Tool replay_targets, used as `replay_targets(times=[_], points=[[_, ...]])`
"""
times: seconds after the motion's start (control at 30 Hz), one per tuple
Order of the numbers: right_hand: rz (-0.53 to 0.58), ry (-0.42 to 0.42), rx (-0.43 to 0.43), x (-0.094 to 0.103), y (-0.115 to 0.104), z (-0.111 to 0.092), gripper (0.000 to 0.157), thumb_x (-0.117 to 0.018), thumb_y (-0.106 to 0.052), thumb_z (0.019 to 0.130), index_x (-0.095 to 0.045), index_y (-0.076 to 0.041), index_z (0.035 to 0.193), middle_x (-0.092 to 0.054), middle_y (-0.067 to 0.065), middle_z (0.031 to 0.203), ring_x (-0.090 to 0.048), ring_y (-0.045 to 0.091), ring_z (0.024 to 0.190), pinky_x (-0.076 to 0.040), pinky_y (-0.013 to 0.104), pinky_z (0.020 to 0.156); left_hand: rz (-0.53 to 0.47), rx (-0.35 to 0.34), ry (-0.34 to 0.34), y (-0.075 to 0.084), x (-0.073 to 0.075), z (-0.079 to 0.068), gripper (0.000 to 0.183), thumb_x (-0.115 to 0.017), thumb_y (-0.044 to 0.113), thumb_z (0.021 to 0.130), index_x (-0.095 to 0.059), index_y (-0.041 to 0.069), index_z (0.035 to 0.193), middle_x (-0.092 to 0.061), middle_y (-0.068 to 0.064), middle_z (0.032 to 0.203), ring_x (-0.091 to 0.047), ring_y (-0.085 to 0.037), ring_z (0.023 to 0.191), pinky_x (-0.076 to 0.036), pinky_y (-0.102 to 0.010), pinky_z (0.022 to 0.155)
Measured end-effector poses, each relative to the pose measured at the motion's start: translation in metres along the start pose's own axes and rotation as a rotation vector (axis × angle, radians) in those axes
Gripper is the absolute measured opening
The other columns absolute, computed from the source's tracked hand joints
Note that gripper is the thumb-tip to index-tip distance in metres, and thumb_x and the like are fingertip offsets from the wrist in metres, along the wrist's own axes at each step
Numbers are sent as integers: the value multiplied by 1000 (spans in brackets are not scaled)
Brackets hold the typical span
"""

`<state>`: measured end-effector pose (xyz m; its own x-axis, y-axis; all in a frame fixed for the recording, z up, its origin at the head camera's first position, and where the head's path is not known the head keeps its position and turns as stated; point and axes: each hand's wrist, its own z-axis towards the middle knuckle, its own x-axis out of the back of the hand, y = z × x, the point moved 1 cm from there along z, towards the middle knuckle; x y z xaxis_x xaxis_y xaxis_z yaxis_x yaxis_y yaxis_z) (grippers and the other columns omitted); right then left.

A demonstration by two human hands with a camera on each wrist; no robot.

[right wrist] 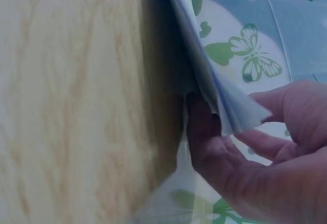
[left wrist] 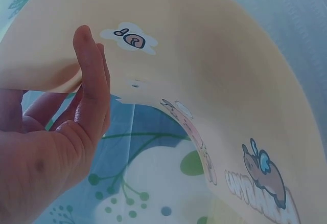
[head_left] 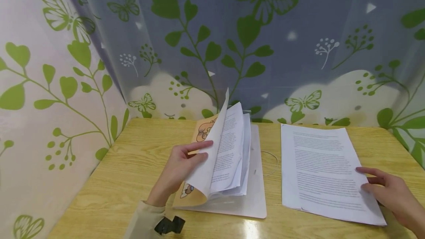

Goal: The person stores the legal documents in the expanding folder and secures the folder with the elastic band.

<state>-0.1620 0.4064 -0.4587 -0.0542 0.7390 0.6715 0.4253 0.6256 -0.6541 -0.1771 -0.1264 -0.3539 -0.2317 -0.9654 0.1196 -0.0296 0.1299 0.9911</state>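
Observation:
A document folder with a tan, cartoon-printed cover lies in the middle of the table. My left hand pinches the cover's edge, and the cover curves upward, its pale inner side facing right. Behind it stand printed sheets, partly hidden by the cover. The left wrist view shows the bent cover with capybara drawings, thumb and fingers at its edge. To the right lies a stack of printed paper. My right hand holds its right edge, with the layered sheets between thumb and fingers in the right wrist view.
The wooden table carries both things. A thin white elastic cord loops out from the folder's right side toward the paper stack. Curtains printed with leaves and butterflies hang behind and to the left of the table.

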Motion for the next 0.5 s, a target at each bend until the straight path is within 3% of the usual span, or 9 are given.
replay_targets(times=[0.2,0.3,0.37,0.43,0.5], points=[[-3,29,75,4,-12,-15,68,-63,-7,95,-32,9,154,-36,44,142,-46,50,116,-49,17,63,2,-7,0,1,0,0,40,-61,5,97,-67,8,136,-73,-26,114,-73,-15,73,-61,-28,64],[-1,49,68,5,-18,-21,66,-61,-7,97,-31,8,155,-34,43,144,-37,54,122,-56,36,89,0,-6,1,1,-1,0,40,-61,5,97,-67,8,136,-73,-26,116,-72,-14,73,-61,-28,64],[9,66,59,5,-20,-24,66,-60,-6,98,-31,7,155,-31,43,146,-30,56,127,-45,57,108,0,-5,2,0,-1,0,40,-61,5,97,-67,8,136,-72,-26,117,-72,-14,73,-60,-28,64],[28,85,58,5,-22,-26,65,-58,-6,99,-30,6,156,-29,42,147,-25,57,129,-25,74,113,1,-3,5,0,-1,0,39,-61,5,97,-67,8,135,-72,-26,117,-72,-14,73,-60,-28,64],[45,102,76,5,-22,-28,64,-58,-6,99,-31,6,155,-29,42,148,-25,57,130,-20,75,115,0,-1,7,0,-1,0,40,-61,5,96,-67,8,135,-72,-26,117,-73,-14,73,-60,-28,64]])
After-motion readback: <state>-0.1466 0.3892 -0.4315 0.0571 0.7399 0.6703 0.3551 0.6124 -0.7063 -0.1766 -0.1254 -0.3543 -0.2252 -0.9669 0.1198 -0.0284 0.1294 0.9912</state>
